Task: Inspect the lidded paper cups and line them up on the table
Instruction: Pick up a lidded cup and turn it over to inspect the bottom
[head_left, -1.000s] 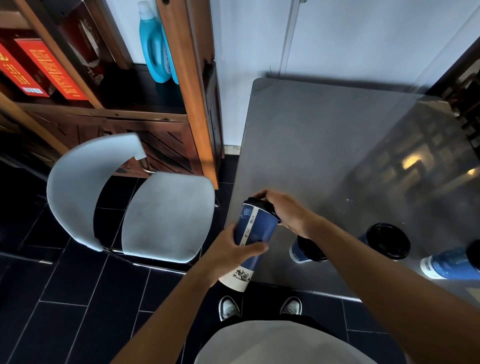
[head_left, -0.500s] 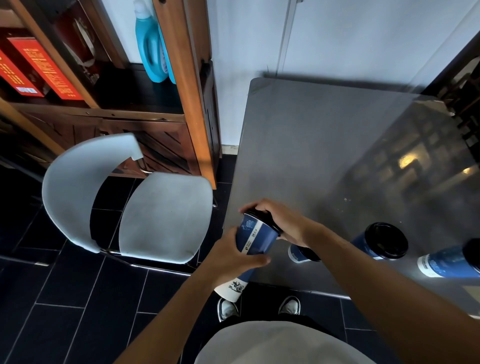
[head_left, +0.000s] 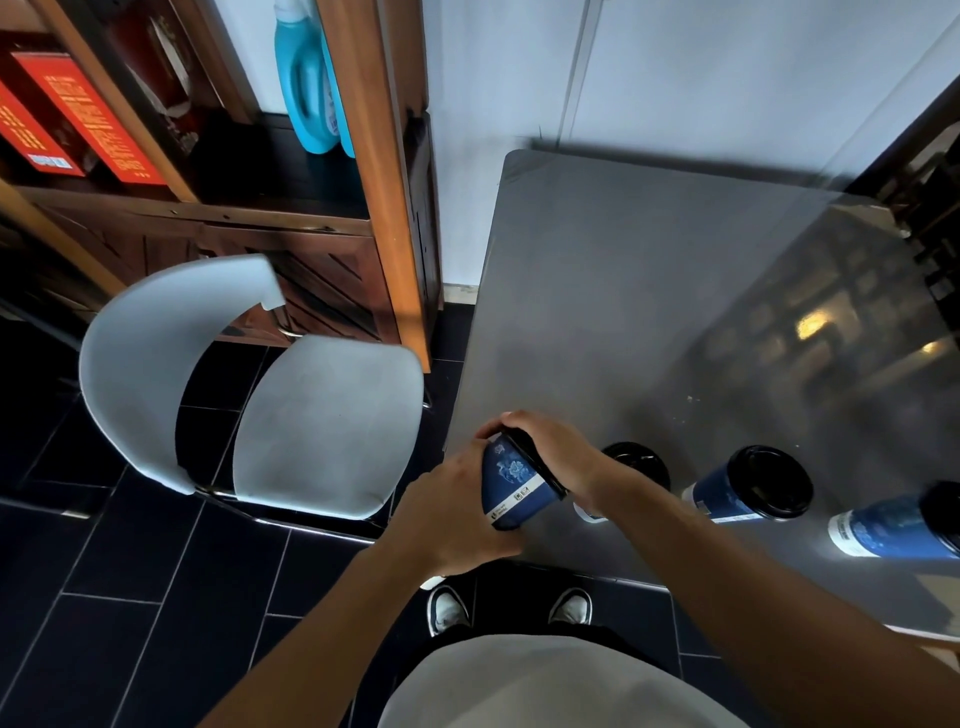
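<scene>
You hold a blue lidded cup (head_left: 511, 486) tilted over the table's (head_left: 649, 312) near corner, left hand (head_left: 452, 512) wrapped round its body, right hand (head_left: 545, 452) gripping the lid: inspection under way. Next, stand it beside the three cups (head_left: 748, 486) near the front edge.

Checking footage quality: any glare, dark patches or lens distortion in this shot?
Head view: glare and reflections on the table at right; floor and shelf very dark; wide-angle bending at edges; held cup and both hands, left and right, sharp.
</scene>
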